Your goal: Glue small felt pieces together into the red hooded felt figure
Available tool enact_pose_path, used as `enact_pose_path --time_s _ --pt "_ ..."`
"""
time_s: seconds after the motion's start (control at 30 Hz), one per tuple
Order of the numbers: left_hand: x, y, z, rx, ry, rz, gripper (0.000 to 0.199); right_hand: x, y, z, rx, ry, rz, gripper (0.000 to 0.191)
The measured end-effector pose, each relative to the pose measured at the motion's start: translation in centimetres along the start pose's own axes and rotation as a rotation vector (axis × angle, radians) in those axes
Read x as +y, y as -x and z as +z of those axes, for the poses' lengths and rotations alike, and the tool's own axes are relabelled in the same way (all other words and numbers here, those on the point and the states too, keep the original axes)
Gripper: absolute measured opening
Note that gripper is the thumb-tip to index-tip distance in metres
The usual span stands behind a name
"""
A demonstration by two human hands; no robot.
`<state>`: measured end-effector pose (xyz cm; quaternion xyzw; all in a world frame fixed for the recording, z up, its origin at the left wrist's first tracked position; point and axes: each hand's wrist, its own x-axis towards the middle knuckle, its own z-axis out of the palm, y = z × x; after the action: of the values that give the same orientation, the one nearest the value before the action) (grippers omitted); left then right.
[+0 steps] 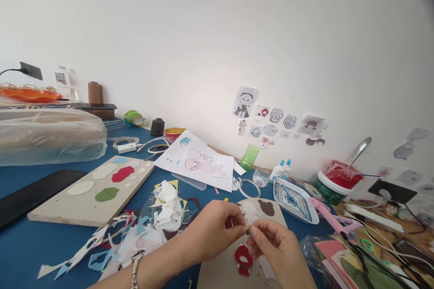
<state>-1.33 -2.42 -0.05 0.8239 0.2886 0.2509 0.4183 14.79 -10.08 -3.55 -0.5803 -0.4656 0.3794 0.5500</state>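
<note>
Over a grey board [217, 275] near the front edge, both hands meet fingertip to fingertip. My left hand [225, 226] comes from the left with a bracelet at its wrist, thumb and index finger pinched. My right hand [269, 239] is pinched beside it. A tiny dark greenish bit [247, 232] shows between the fingertips; what it is cannot be made out. Just below them a red hooded felt figure [243, 259] lies on the board, with a pale cut piece [267, 267] to its right. A dark brown piece [266, 207] and a whitish piece [250, 208] lie behind the hands.
Felt scraps [135, 244] and crumpled white tissue [167, 210] are left of the hands. Farther left, another board [77, 210] carries coloured shapes. Printed sheets [203, 165] lie behind. On the right are a patterned tray [294, 201], a pink tool [330, 219] and a red-topped tub [334, 185].
</note>
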Motion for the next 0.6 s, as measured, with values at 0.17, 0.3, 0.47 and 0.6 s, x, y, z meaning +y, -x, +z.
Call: enact_pose_path --time_s 0.17,0.3,0.47,0.6 --pt "-0.1 -0.3 0.4 -0.042 0.253 -0.087 0.013 -0.1 -0.1 -0.4 0.032 -0.052 -0.005 0.041" --pt "-0.1 -0.5 1.0 0.026 0.443 -0.116 0.014 0.0 -0.2 -0.6 0.014 -0.105 0.033 0.043" --pt "-0.3 -0.6 1.5 0.088 0.495 -0.112 0.018 -0.1 -0.2 -0.3 -0.017 -0.156 0.083 0.045" --pt "-0.4 -0.6 1.5 0.096 0.477 -0.109 0.017 -0.2 -0.2 -0.3 -0.025 -0.175 0.094 0.045"
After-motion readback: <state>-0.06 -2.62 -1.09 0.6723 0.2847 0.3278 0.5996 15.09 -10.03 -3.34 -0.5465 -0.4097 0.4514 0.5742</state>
